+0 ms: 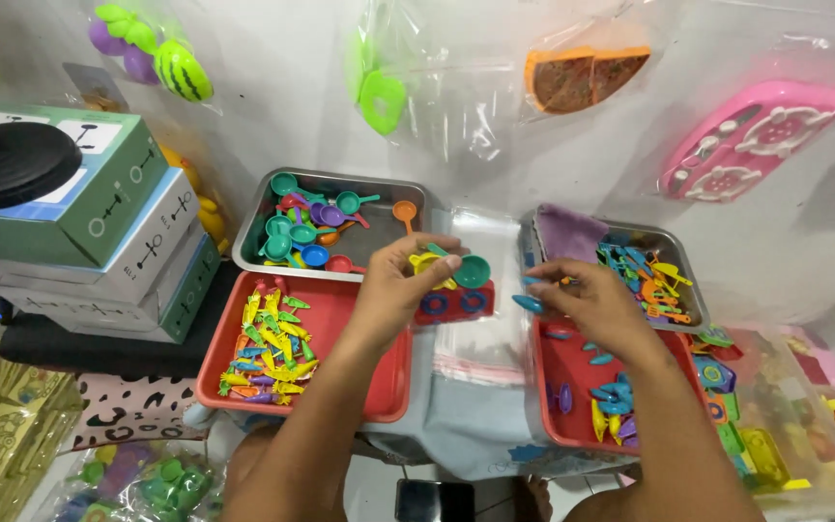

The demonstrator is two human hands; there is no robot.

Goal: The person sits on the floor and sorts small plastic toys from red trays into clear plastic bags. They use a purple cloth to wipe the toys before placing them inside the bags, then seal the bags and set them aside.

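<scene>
Clear zip bag lies flat on the table between two red trays. Above its far end, left hand pinches a bundle of toy pans; right hand, just beside, grips a blue spoon pointing toward the bundle.

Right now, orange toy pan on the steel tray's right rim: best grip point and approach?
Pinch the handle of the orange pan from above. It juts toward the person over the rim of the steel tray, clear of the piled pans; the round bowl sits against them.

Red trays; teal toy pan; pink toy stove; leopard-print cloth.
</scene>
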